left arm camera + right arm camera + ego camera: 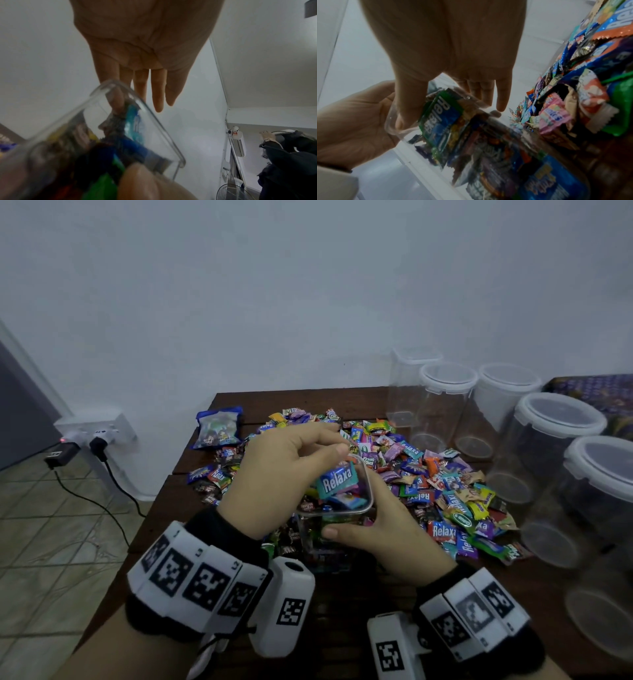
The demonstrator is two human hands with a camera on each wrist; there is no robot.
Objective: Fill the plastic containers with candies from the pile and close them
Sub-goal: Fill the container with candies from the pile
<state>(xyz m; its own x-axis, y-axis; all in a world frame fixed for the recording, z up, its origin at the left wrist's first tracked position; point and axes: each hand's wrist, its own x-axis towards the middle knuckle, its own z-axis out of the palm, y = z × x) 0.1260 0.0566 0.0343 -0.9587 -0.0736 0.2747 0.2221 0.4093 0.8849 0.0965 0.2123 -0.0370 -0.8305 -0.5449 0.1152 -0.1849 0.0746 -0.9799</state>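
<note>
Hands (284,474) hide most of container (337,510); fingertips there unclear

A home room is suggested by a dark slatted wooden table (342,402) against a plain white wall (274,285), beige floor tiles (51,525) and a white wall-mounted air conditioner (238,140).

left grip (287,474): fingers bent, reaching toward 1 o'clock; right grip (387,529): curled, thumb toward 9 o'clock
</note>
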